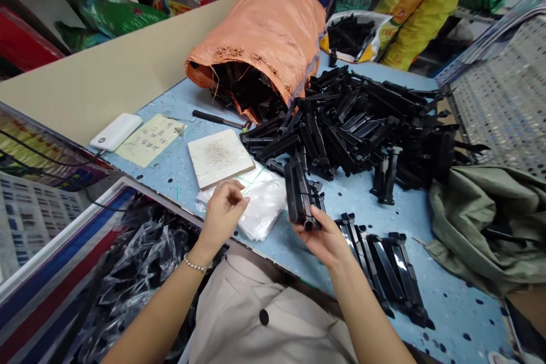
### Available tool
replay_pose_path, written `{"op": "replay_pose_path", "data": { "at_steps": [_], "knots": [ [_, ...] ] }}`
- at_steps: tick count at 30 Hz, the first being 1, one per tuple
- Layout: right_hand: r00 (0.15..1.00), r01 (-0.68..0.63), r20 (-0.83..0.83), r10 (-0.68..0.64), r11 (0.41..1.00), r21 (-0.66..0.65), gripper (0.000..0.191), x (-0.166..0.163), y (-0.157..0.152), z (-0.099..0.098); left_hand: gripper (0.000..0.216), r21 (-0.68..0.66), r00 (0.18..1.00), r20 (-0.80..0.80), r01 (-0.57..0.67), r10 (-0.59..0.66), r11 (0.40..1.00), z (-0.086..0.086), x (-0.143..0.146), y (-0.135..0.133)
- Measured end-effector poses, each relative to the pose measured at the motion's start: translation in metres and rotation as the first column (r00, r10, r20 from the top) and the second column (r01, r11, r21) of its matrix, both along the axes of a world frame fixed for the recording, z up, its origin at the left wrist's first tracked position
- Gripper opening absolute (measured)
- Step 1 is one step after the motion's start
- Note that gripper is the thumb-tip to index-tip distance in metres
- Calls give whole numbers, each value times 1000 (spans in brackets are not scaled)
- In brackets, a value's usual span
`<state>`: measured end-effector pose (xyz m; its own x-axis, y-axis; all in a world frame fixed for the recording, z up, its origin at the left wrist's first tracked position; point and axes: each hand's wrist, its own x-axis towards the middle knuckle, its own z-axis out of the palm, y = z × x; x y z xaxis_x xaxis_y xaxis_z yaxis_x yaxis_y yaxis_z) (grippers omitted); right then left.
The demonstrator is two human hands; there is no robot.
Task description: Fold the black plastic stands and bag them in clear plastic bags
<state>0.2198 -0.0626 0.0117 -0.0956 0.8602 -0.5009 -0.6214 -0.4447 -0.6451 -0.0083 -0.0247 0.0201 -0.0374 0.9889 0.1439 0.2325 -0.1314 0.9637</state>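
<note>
Parts [297,190], black, gripped in my right hand [321,238] just beside the bags [265,205]; my left hand [224,207] curled narrow at their left side, whether pinching one I cannot tell. Step looks like bagging; next move, I judge, calls for freeing one bag.

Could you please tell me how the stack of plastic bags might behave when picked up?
The plastic bags would probably flop, since they look thin and wrinkled. Their glossy surface suggests layers may slide apart. The pale square board overlapping one edge might drag or shift.
</note>
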Motion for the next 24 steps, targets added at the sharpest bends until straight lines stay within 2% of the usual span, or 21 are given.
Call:
{"op": "replay_pose_path", "data": {
  "at_steps": [2, 4, 6, 9, 11, 13, 15, 17, 19, 21, 24],
  "knots": [
    [999, -41, 26, 41, 999, 14, 24, 1, -4, 0, 16, 151, 959, -274, 114, -69, 982, 4, 1, -3],
    [997, -67, 43, 66, 997, 32, 25, -1, -7, 0, 29, 166, 897, -425, 209, -121, 964, 5, 4, -1],
    [996, -82, 46, 80, 996, 41, 26, -3, -8, 0, 27, 109, 888, -436, 213, -145, 971, 4, 6, 5],
    [993, -113, 45, 111, 992, 47, 25, -3, -8, 1, 20, 19, 915, -387, 129, -111, 991, 3, 6, 13],
    [989, -121, 89, 115, 991, 61, 26, 0, -10, 6, 24, -13, 924, -367, 108, -106, 994, 4, 5, 15],
    [986, -120, 121, 110, 990, 72, 30, 5, -18, 14, 35, -56, 928, -329, 166, -175, 985, 6, 4, 14],
    [983, -181, 46, 179, 982, 49, 37, 8, -31, 21, 45, -95, 921, -274, 261, -277, 961, 7, 4, 11],
    [942, -315, -120, 312, 949, -9, 43, 7, -45, 25, 52, -75, 903, -239, 348, -356, 934, 7, 3, 8],
    [894, -395, -267, 361, 915, -86, 41, 1, -54, 22, 63, -12, 887, -261, 390, -380, 921, 5, 0, 6],
    [883, -387, -346, 316, 908, -159, 37, -4, -56, 15, 74, 44, 868, -352, 389, -350, 920, 4, -3, 0],
    [897, -352, -353, 265, 912, -210, 38, -9, -49, 3, 76, 115, 802, -507, 426, -315, 897, 4, -2, -20]
  ]
}}
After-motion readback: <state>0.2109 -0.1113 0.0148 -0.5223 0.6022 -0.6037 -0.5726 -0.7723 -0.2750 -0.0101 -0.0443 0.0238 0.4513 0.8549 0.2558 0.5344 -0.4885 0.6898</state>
